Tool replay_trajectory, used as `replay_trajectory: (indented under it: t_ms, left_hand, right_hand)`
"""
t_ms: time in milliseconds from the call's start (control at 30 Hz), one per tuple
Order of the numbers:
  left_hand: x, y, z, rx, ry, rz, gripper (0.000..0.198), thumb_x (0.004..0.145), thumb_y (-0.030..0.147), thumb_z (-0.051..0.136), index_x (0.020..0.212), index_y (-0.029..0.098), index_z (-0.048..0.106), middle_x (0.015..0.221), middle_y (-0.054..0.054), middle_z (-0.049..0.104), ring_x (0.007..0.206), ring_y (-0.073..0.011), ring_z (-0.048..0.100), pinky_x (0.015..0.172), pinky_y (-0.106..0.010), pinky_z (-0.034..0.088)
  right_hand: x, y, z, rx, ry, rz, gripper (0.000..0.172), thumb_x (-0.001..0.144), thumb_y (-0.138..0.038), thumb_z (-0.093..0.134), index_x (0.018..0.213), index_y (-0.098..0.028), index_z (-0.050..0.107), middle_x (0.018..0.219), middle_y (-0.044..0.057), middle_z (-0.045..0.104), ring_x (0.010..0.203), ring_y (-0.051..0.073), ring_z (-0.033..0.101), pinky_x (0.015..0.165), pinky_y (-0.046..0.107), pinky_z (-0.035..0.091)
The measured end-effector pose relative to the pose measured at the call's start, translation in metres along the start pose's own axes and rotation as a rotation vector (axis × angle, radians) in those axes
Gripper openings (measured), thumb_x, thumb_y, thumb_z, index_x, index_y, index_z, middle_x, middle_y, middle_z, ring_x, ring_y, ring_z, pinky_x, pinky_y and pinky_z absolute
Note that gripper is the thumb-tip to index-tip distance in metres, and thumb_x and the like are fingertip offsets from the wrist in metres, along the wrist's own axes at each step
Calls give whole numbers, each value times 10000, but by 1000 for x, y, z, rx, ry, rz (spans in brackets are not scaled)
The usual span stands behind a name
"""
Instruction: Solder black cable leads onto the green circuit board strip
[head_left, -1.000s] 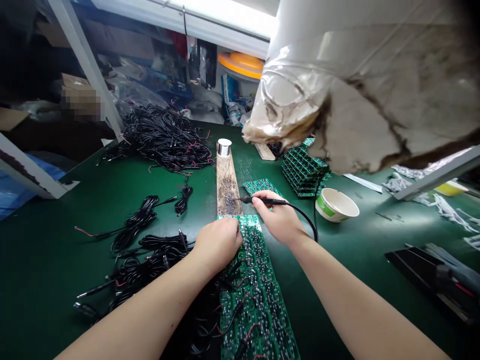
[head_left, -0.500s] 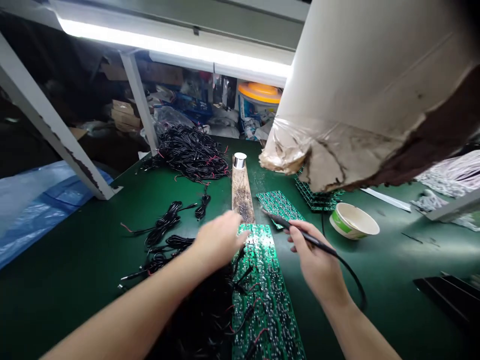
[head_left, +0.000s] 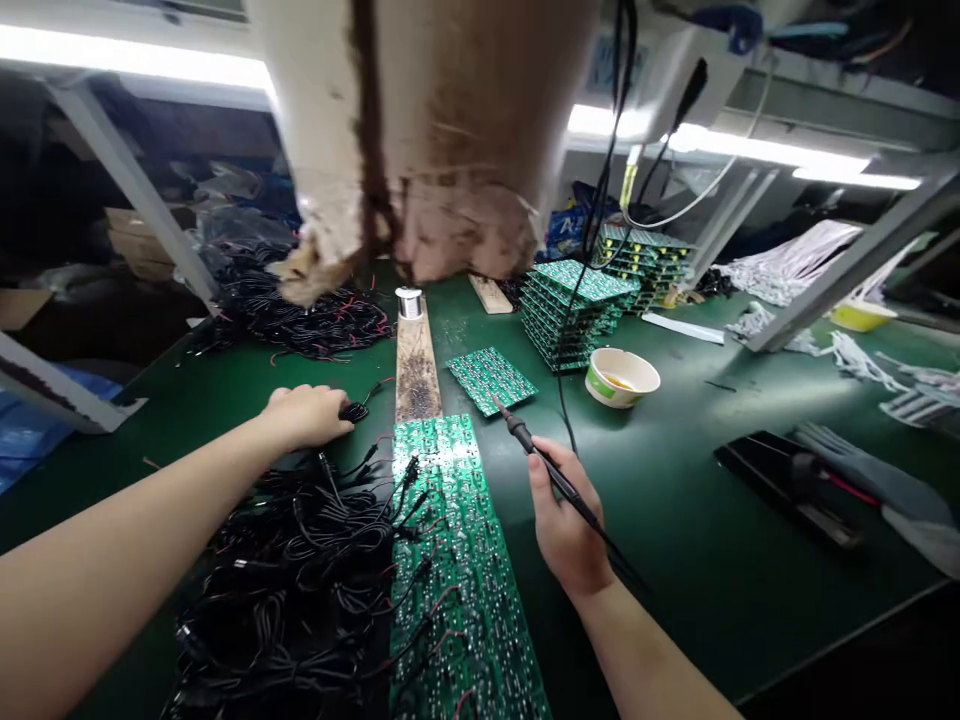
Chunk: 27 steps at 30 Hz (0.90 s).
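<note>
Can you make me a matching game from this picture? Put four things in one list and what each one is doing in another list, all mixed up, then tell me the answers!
Things:
1. black pen-shaped soldering iron
2. silver spool of solder wire
3. round white-and-green paper bowl
4. stack of green circuit boards

What it is doing:
A. Holding a little yellow liquid
B. Standing at the end of a scorched wooden plank
C. Piled in many layers
D. Gripped in the right hand

Pairs: 1-D, 2-B, 3-A, 4-C

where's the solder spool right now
The solder spool stands upright at the far end of the scorched wooden board, just left of centre in the head view, with the heap of black cables to its left.
</note>
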<state>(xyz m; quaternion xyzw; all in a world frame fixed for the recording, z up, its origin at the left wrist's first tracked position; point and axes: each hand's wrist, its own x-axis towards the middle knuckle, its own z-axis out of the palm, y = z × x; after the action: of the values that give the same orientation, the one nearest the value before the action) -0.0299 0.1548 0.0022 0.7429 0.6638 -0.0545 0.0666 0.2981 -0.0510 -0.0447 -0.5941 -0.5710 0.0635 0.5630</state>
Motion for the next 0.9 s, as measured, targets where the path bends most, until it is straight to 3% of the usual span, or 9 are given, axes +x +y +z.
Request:
replay_trajectory:
  t_ms: [100,200,367,500,600,733,900]
  left_hand:
    - [8,8,-2,51,-8,59,666,836,596,677,1376,206,710,1496,-202,667,1369,-446,588,1109,-498,470]
    - [18,27,3,58,28,73,637,916,521,599,1462,198,655,1501,-196,664,1331,-397,625,1077,-444,499]
    - [14,46,4,31,87,112,413,954,413,508,1218,240,775,1341,-132,755,1246,-332,663,1036,-387,499]
    - [-12,42,-14,-36,102,150,447,972,492,421,969,210,768,1067,-124,796,1031,-309,713,874,-363,524]
    - [-38,47,-28,-123,56,179,490,974,562,387,906,238,748,886,-61,793,857,-269,716,737,-338,513]
    - [-60,71,-28,-221,-11,282,420,963,528,445,968,262,770,991,-14,829,926,-235,739,808,-302,541]
    - [-54,101,-5,-251,10,365,393,977,424,463,1074,252,803,1159,-51,821,1076,-260,738,906,-328,546]
  right_hand:
    - [-1,-1,-1,36,-13,-15,260,1081,-369,573,1248,-233,719,1207,92,806,1121,262,775,1030,423,617]
    - [-1,-1,-1,61,-9,-31,243,1082,-348,580,1248,-235,717,1193,87,809,1098,260,781,1009,420,626]
    - [1,-1,-3,81,20,-26,229,1084,-340,580,1243,-242,713,1167,88,809,1062,264,783,972,423,637]
    - [3,-3,-5,100,18,-6,233,1082,-353,580,1231,-237,716,1150,90,809,1042,260,782,973,423,634]
    - [2,-5,-4,111,-3,6,239,1081,-359,578,1228,-236,721,1152,87,809,1052,259,781,980,424,633]
    - [-2,-7,-1,117,-32,25,259,1081,-383,579,1237,-232,721,1177,91,804,1085,268,771,1010,442,621]
    - [1,-20,-10,125,-112,131,264,1091,-422,568,1203,-248,731,1109,73,808,996,254,774,928,418,639]
